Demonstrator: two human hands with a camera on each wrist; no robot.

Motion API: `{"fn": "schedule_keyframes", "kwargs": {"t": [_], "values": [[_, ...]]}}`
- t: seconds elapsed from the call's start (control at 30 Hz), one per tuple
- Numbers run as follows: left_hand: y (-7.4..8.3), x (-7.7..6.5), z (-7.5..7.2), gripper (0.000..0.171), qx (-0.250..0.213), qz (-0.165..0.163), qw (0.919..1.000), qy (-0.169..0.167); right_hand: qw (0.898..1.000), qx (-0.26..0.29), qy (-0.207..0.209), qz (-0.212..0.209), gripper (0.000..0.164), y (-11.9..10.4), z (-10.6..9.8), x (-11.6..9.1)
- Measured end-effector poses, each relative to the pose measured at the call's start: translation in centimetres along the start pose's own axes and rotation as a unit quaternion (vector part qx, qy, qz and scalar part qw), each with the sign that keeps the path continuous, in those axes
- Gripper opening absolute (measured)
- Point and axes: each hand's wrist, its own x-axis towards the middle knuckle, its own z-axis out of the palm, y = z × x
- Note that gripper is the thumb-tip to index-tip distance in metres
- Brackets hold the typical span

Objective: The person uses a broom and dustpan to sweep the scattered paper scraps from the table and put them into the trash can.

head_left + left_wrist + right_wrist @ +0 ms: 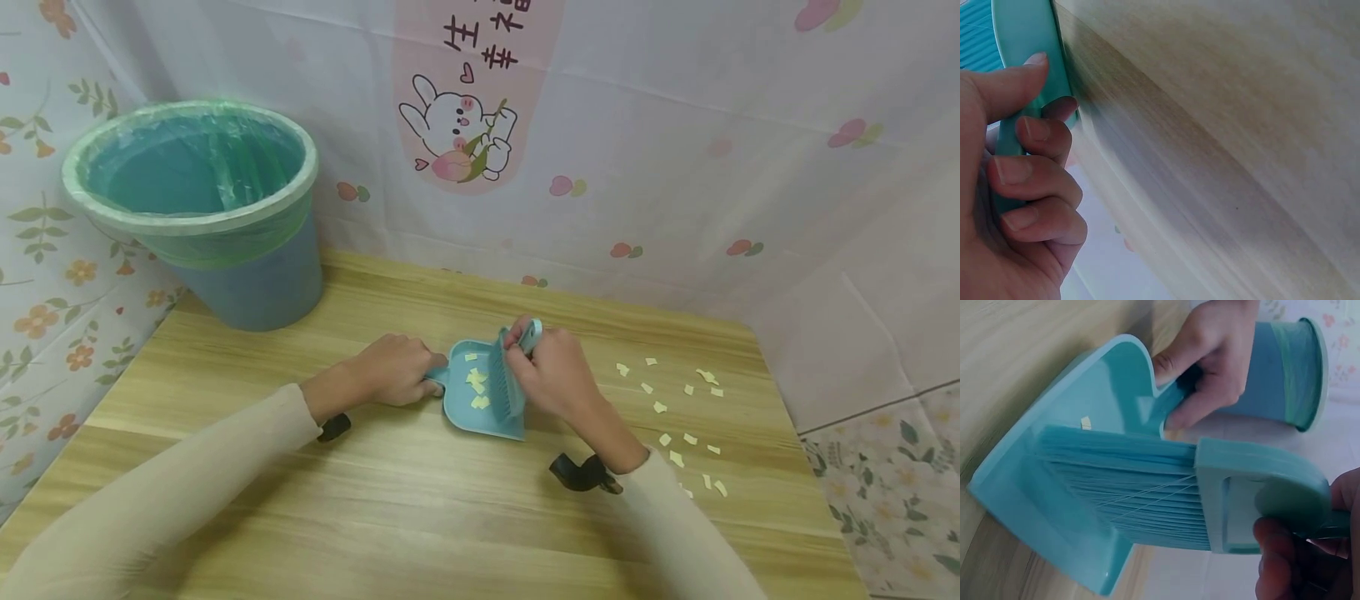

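A teal dustpan lies on the wooden table with several pale yellow paper scraps in it. My left hand grips its handle, fingers curled round it in the left wrist view. With my right hand I hold a teal hand brush by its handle. The brush stands upright over the pan, its bristles reaching down into it. More paper scraps are scattered on the table to the right of my right hand.
A blue bin with a green liner bag stands at the back left of the table. A printed cloth hangs behind the table. Black straps sit at my wrists.
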Motion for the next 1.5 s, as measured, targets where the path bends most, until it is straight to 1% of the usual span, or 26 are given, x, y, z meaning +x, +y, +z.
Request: {"fn": "schedule_keyframes", "kwargs": {"t": [0.1, 0.27, 0.5, 0.63, 0.73, 0.87, 1.17, 1.37, 1.5], "values": [[-0.1, 0.0, 0.1, 0.024, -0.001, 0.004, 1.0, 0.002, 1.0, -0.003, 0.015, 0.022, 0.02, 0.3, -0.6, -0.5], [-0.1, 0.0, 0.2, 0.024, -0.003, 0.002, 1.0, 0.002, 0.998, -0.016, 0.024, 0.058, 0.019, 0.9, -1.8, -1.4], [-0.1, -0.1, 0.2, 0.023, -0.004, 0.003, 1.0, 0.008, 0.996, -0.032, 0.035, 0.074, 0.019, 2.2, -3.0, -2.6], [-0.2, 0.0, 0.2, 0.024, -0.004, -0.003, 1.0, 0.003, 0.995, -0.036, 0.038, 0.084, 0.018, 2.9, -3.5, -3.3], [-0.2, 0.0, 0.3, 0.023, -0.005, -0.005, 1.0, 0.002, 0.995, -0.046, 0.045, 0.082, 0.018, 3.4, -3.7, -3.7], [-0.3, 0.1, 0.3, 0.023, -0.005, -0.004, 1.0, 0.003, 0.995, -0.058, 0.05, 0.067, 0.018, 3.8, -3.8, -3.9], [-0.2, 0.0, 0.1, 0.024, -0.004, -0.005, 1.0, -0.003, 0.994, -0.079, 0.049, 0.051, 0.018, 4.3, -3.6, -4.0], [-0.3, 0.0, 0.0, 0.023, -0.007, -0.006, 0.9999, -0.007, 0.994, -0.083, 0.048, 0.053, 0.019, 4.4, -3.5, -4.2], [-0.4, 0.0, 0.2, 0.023, -0.008, 0.004, 1.0, 0.0, 0.995, -0.077, 0.049, 0.051, 0.019, 4.3, -3.4, -4.2]]}}
